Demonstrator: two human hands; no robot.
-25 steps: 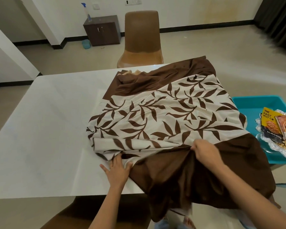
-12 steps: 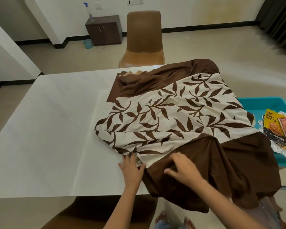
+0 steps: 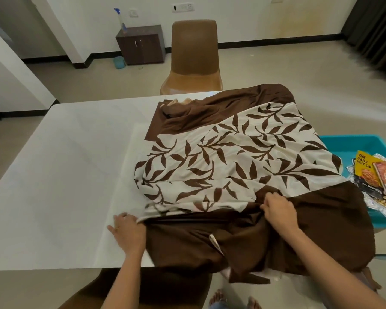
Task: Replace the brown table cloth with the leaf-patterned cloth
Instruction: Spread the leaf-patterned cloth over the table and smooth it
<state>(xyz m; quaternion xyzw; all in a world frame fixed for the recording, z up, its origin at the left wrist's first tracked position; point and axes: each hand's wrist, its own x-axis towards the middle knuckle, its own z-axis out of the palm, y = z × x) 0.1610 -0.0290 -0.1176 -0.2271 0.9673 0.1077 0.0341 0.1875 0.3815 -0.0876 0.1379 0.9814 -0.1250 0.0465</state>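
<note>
We are looking down at the white tabletop (image 3: 54, 175), where the leaf-patterned cloth (image 3: 232, 157) is lying bunched over its right half, the cream panel on top and its dark brown border spilling over the near edge toward the right near corner. Compared with half a second ago, our 2 hands are sitting farther apart: the left hand (image 3: 127, 230) is now resting near the near edge, further left than before, its fingers mostly flat on the tabletop, and whether it is pinching the cream hem just beside it we cannot tell. The right hand (image 3: 279, 210) is now curling its fingers into the fabric where cream meets brown, gripping a fold where earlier it was only lying on the brown part. Between them a dark seam (image 3: 198, 219) is now showing as a taut line along the near edge, which we read as the cloth starting to be opened sideways. We are judging the spreading as barely begun, since the left half of the tabletop is lying bare and white. We cannot pick out a separate plain brown cloth. Beyond the right edge a teal tray (image 3: 348, 143) is holding snack packets (image 3: 370, 172), well clear of our grip, and a brown chair (image 3: 194, 59) is standing at the far edge.
</note>
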